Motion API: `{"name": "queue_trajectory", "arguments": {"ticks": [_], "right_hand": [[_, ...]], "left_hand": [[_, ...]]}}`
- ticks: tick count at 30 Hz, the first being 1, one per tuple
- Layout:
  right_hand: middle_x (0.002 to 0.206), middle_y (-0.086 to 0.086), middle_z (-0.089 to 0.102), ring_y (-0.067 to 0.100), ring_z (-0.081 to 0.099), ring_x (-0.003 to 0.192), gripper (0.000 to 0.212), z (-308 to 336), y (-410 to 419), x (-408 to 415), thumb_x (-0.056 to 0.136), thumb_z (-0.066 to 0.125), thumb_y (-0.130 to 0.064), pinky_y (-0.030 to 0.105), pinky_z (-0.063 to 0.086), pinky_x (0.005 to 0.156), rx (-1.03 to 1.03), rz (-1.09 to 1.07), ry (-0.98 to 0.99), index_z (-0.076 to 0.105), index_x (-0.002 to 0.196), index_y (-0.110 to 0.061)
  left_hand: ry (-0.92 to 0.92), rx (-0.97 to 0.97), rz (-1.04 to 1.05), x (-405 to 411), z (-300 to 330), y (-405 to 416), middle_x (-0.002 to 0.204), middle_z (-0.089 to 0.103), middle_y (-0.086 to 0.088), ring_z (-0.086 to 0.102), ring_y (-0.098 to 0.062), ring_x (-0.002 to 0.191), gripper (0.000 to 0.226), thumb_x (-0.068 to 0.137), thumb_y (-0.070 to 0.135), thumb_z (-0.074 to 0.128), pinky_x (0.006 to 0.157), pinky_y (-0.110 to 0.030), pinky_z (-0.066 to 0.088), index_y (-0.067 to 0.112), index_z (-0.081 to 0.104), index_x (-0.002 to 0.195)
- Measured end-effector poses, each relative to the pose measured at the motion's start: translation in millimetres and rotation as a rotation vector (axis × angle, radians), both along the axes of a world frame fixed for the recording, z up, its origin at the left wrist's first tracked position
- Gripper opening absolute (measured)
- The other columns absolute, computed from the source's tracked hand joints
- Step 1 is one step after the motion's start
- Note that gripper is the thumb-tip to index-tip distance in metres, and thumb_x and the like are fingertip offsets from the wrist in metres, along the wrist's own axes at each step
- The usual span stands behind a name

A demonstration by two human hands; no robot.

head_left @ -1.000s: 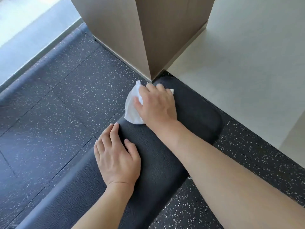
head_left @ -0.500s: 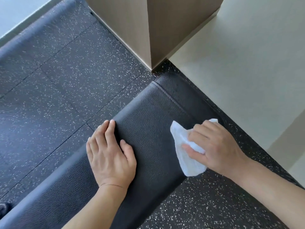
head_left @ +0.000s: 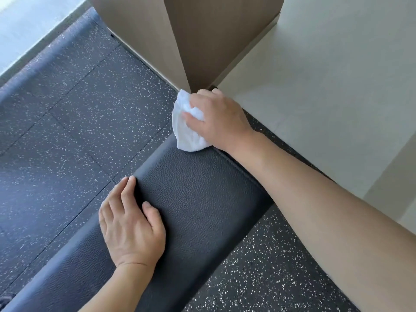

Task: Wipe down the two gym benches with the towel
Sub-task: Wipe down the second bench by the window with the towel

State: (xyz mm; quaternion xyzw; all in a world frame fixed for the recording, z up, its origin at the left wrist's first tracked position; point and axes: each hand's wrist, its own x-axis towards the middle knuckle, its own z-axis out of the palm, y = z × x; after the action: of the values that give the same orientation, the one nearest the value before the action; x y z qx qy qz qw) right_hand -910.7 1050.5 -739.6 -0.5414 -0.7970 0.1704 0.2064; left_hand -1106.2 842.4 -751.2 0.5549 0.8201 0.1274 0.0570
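White towel (head_left: 188, 129), bunched under the gripping right hand (head_left: 219, 119) at frame centre, sits on the black bench's (head_left: 202, 199) far end, so press evenly into that edge while the flat, relaxed left hand (head_left: 130, 224) steadies the pad.

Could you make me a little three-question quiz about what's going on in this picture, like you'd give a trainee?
1. True or false: the left hand holds the towel.
2. Where on the bench is the towel? A) its far end B) its middle C) the floor
3. Fill in: the left hand rests flat on the ____.

Key: 1. False, the right hand grips it. 2. A. 3. bench.
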Motion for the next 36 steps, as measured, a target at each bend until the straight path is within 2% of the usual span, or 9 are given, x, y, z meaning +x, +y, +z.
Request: {"name": "queue_trajectory", "arguments": {"ticks": [3,6,10,15,19,25,28,33,36], "right_hand": [[0.078,-0.009,0.037,0.019,0.037,0.072,0.030,1.5,-50.7,29.5,0.098,0.059,-0.043,0.033,0.028,0.060,0.088,-0.045,-0.001,0.057,0.084,-0.017],[0.079,-0.008,0.032,0.017,0.031,0.073,0.030,1.6,-119.3,66.7,0.103,0.054,-0.041,0.037,0.032,0.064,0.104,-0.059,-0.051,0.054,0.084,-0.018],[0.076,-0.005,0.039,0.019,0.033,0.072,0.033,-1.2,-177.8,83.4,0.106,0.049,-0.041,0.040,0.038,0.063,0.078,-0.064,-0.065,0.053,0.083,-0.018],[0.075,-0.001,0.046,0.021,0.039,0.070,0.030,8.2,-145.3,47.0,0.099,0.060,-0.038,0.040,0.037,0.059,0.092,-0.115,-0.119,0.053,0.078,-0.018],[0.083,0.004,0.059,0.028,0.054,0.078,0.026,17.1,-106.1,-18.8,0.096,0.063,-0.039,0.038,0.029,0.066,0.090,-0.056,-0.197,0.063,0.087,-0.015],[0.082,0.004,0.060,0.028,0.055,0.076,0.028,14.6,-72.2,-40.6,0.096,0.062,-0.038,0.042,0.045,0.062,0.144,0.103,-0.197,0.067,0.092,-0.011],[0.077,0.003,0.054,0.028,0.049,0.072,0.028,8.8,-62.6,-35.0,0.098,0.060,-0.038,0.040,0.041,0.058,0.132,-0.104,-0.199,0.060,0.085,-0.012],[0.081,0.001,0.058,0.028,0.051,0.077,0.029,13.7,-70.5,-96.0,0.095,0.056,-0.040,0.038,0.034,0.062,-0.019,-0.595,-0.251,0.056,0.080,-0.015],[0.085,0.002,0.064,0.028,0.056,0.081,0.024,20.3,-77.3,-144.6,0.093,0.059,-0.038,0.038,0.035,0.065,-0.056,-0.454,-0.363,0.065,0.088,-0.016]], "left_hand": [[0.002,-0.002,-0.002,-0.3,-0.3,-0.5,0.154,0.046,-0.009,0.042,-0.040,0.137,0.060,0.092,0.032,0.040,0.120,-0.060,0.031,0.016,0.044,0.150],[-0.002,-0.002,0.008,1.1,1.5,-0.5,0.154,0.046,-0.010,0.043,-0.041,0.137,0.060,0.092,0.032,0.040,0.120,-0.059,0.030,0.015,0.043,0.150],[0.002,-0.003,0.008,2.1,1.6,0.2,0.153,0.047,-0.009,0.043,-0.040,0.137,0.060,0.092,0.033,0.039,0.120,-0.059,0.031,0.016,0.043,0.150],[-0.027,0.003,0.003,3.1,6.4,1.3,0.153,0.047,-0.008,0.042,-0.037,0.138,0.059,0.093,0.033,0.040,0.122,-0.056,0.030,0.016,0.044,0.149],[-0.055,-0.028,0.002,3.2,12.5,1.2,0.153,0.048,-0.008,0.043,-0.036,0.138,0.060,0.093,0.031,0.043,0.123,-0.053,0.027,0.013,0.047,0.150],[-0.085,-0.055,-0.030,-0.3,14.8,1.2,0.154,0.049,-0.012,0.043,-0.036,0.142,0.062,0.091,0.027,0.047,0.122,-0.057,0.029,0.008,0.049,0.150],[-0.125,-0.068,-0.057,-5.4,15.0,2.8,0.155,0.050,-0.013,0.043,-0.036,0.144,0.061,0.093,0.027,0.047,0.124,-0.057,0.027,0.007,0.049,0.150],[-0.225,-0.120,-0.155,-21.6,22.7,-1.4,0.161,0.045,-0.014,0.039,-0.035,0.150,0.066,0.094,0.028,0.050,0.127,-0.053,0.024,0.006,0.044,0.156],[-0.229,-0.139,-0.363,-54.0,27.5,-5.7,0.162,0.045,-0.013,0.041,-0.031,0.149,0.068,0.095,0.032,0.051,0.123,-0.046,0.029,0.006,0.043,0.158]]}}
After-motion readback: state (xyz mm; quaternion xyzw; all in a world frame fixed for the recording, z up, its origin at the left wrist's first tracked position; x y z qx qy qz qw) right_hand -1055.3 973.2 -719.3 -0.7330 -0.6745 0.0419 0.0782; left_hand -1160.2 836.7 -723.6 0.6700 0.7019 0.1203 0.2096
